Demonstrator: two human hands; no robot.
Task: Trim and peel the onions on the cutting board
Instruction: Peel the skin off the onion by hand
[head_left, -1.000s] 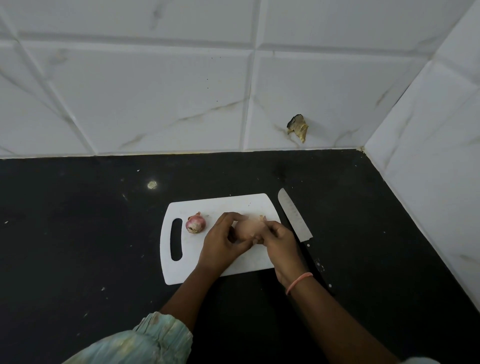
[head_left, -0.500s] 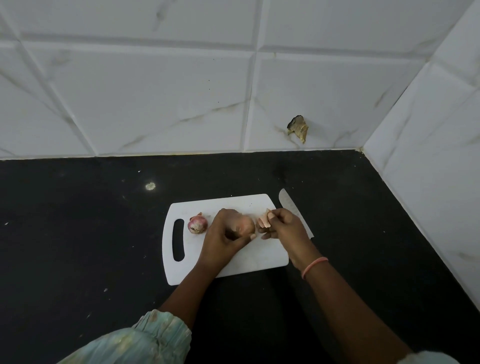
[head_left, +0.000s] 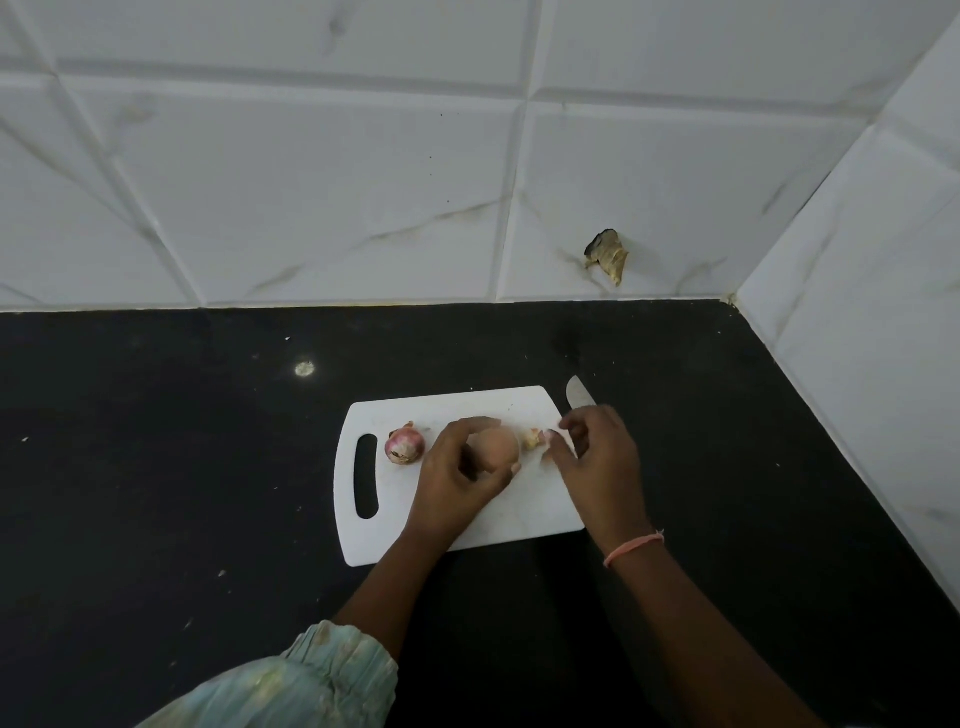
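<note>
Left hand (head_left: 457, 475) grips the peeled onion (head_left: 496, 448) mid cutting board (head_left: 524, 514), fingers curled round it. Right hand (head_left: 597, 457) is at the board's right edge, fingers loosely bent near skin scraps (head_left: 535, 439); I can't tell if they pinch one. Risks as I see them: the bare onion is slick and could squirt from the grip, and the right hand sits over the knife (head_left: 579, 395) lying just off the board's far right corner, blade mostly hidden, so nick hazard. Unpeeled onion (head_left: 404, 446) waits near the board's handle slot. Dark surface (head_left: 156, 467) around it is speckled.
</note>
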